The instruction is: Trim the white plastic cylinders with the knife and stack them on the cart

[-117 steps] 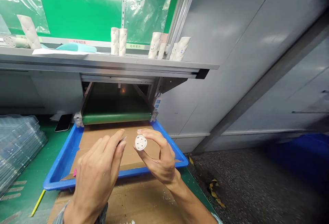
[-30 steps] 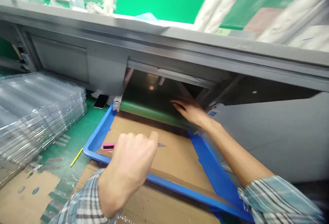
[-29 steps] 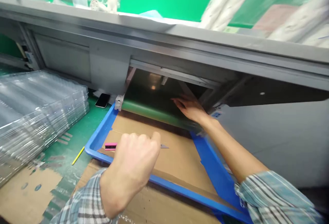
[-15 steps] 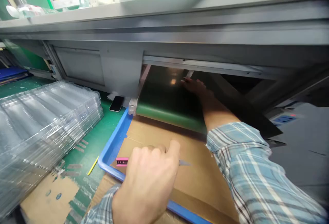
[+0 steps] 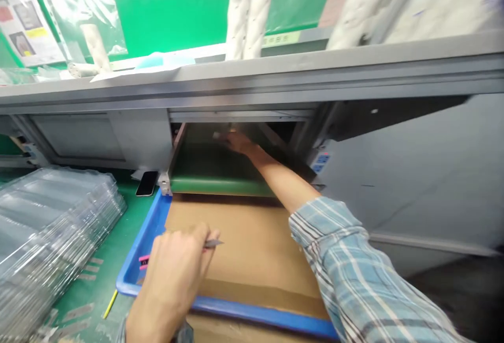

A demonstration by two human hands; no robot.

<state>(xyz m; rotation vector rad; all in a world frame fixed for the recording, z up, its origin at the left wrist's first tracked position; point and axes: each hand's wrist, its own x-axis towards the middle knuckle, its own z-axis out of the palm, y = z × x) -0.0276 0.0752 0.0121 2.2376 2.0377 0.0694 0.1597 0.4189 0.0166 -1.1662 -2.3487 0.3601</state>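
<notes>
My left hand is closed round a small knife with a pink handle, its blade tip poking out past my fingers. It hovers over the front left of a blue tray lined with brown cardboard. My right hand reaches deep under the grey shelf, above the green conveyor belt. Its fingers are in shadow there, next to a pale blurred object I cannot make out. My plaid sleeve stretches across the tray's right side.
White perforated cylinders stand on the grey shelf before a green board. A stack of clear plastic trays lies at left. A black phone rests by the conveyor's corner. A yellow pencil lies on the green mat.
My right hand has let go of the white round part and stretched far under the shelf over the conveyor. The left hand stayed shut on the knife. The view tilted and shifted.
</notes>
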